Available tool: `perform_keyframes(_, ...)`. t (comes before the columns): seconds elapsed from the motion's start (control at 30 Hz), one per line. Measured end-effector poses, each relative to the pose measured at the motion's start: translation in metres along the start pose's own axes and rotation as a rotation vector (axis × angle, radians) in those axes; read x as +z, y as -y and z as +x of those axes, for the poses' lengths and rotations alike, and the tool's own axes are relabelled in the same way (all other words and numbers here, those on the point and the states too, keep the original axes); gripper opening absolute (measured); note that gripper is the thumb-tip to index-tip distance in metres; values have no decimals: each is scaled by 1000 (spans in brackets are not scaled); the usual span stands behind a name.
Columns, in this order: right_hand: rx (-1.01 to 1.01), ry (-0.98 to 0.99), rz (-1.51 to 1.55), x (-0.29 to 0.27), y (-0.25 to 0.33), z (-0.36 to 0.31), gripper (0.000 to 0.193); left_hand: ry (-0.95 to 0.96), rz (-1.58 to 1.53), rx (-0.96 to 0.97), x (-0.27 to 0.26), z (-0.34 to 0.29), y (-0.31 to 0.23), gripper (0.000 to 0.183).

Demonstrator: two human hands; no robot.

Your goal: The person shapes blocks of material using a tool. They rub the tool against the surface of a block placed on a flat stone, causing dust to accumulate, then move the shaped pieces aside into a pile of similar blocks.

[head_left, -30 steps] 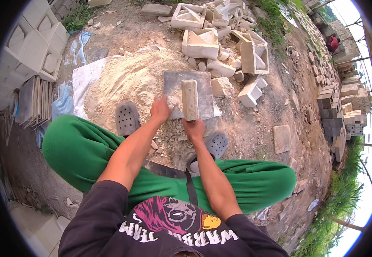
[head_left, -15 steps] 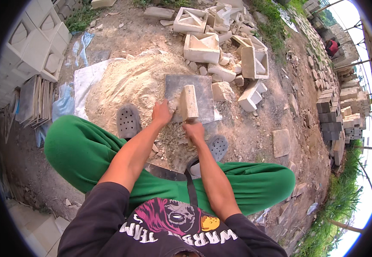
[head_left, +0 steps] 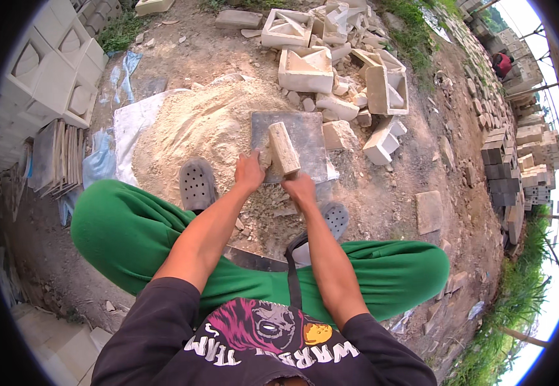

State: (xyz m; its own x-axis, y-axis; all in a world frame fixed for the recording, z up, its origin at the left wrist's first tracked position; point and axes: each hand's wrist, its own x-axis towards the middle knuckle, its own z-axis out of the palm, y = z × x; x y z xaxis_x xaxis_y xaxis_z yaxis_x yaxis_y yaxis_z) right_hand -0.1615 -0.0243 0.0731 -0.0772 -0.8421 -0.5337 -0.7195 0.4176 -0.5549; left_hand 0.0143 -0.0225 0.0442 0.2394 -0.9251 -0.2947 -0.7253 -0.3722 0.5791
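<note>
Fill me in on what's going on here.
A person with knees spread wide is working over a dark, flat plate on the ground. The right hand grips a blocky, mallet-like tool, its head over the plate; whether it touches is hard to tell. The left hand is at the plate's left edge, beside a pale lump. Pale powder is heaped to the left, and broken, pale blocks lie beyond the plate.

Right hand (head_left: 300, 188) grips a mallet (head_left: 284, 148) (pale, blocky) above a slab (head_left: 310, 134).
</note>
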Motion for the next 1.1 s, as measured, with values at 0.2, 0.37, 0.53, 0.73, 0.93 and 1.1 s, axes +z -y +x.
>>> perform_keyframes(0.2,-19,-9,14,1,-10,-2,45,20,-8,-14,-7,-3,-13,52)
perform_keyframes(0.37,62,6,46,-14,1,2,44,20,-39,-3,-5,6,-10,46)
perform_keyframes(0.53,-151,-197,334,-44,50,-22,36,-14,9,137,12,37,9,34)
perform_keyframes(0.73,-427,-446,290,-55,59,-26,26,-26,-181,25,10,34,-4,44)
perform_keyframes(0.93,-123,-344,300,19,-14,-7,35,-60,-186,94,17,41,3,38)
perform_keyframes(1.1,16,-270,436,-13,-6,-2,30,-34,-183,83,18,43,10,39)
